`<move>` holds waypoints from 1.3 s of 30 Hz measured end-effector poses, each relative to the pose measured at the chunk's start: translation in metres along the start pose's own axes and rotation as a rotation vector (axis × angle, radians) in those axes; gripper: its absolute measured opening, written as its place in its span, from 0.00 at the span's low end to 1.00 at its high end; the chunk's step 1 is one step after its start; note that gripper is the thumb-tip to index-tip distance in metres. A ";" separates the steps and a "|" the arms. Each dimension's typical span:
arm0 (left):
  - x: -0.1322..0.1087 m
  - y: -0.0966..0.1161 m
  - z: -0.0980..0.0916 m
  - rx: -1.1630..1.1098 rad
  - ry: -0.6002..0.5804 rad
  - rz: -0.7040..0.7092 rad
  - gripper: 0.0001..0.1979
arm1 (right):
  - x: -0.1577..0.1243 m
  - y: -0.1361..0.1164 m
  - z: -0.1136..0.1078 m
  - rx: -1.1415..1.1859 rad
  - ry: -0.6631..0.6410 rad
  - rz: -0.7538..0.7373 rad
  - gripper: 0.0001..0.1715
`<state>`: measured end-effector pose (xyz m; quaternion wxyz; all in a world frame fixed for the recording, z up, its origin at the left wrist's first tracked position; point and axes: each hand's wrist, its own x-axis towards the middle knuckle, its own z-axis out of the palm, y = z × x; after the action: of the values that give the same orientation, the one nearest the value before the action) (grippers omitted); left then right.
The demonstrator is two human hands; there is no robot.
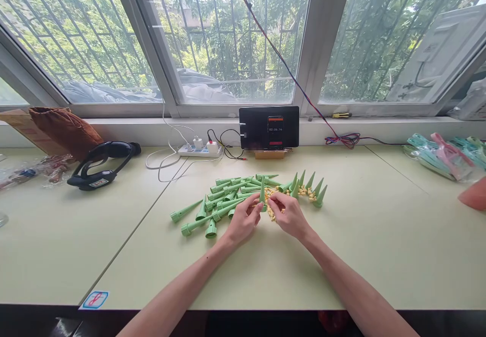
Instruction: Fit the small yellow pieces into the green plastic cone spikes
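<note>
Between the fingers of my left hand stands a green plastic watering spike, its tip pointing up. My right hand is closed in a pinch just to the right of it; whatever is in the fingertips is too small or hidden to name. Small yellow pieces lie heaped under and behind the right hand. To the left, a loose pile of green spikes lies mostly on its side. Several more green spikes stand upright on the right, beside yellow pieces.
Behind the pile, a tablet leans near the window, with a timer showing. A power strip with white cables lies left of it. Black headgear and a brown pouch sit far left; bagged plastic items lie far right.
</note>
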<state>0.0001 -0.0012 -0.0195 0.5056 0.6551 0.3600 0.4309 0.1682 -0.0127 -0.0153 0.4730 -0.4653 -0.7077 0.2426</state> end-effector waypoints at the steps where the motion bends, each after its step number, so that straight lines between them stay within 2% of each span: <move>1: 0.000 0.001 0.000 -0.003 -0.007 -0.001 0.23 | 0.000 0.000 0.000 -0.004 0.001 -0.005 0.13; 15: 0.001 0.001 0.000 -0.055 -0.022 -0.041 0.23 | -0.001 0.002 0.002 -0.027 0.033 -0.051 0.13; 19: 0.001 0.008 0.001 -0.118 -0.066 -0.121 0.21 | -0.001 0.000 0.005 -0.054 0.063 -0.118 0.12; 23: 0.002 0.012 0.001 -0.221 -0.133 -0.141 0.18 | -0.003 -0.003 0.007 -0.094 0.027 -0.180 0.12; 39: 0.000 0.006 0.001 -0.300 -0.166 -0.212 0.20 | -0.007 -0.004 0.013 -0.200 0.026 -0.207 0.13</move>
<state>0.0017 -0.0029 -0.0139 0.6680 0.5642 0.3159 0.3683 0.1556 -0.0195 -0.0210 0.4559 -0.4377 -0.7664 0.1146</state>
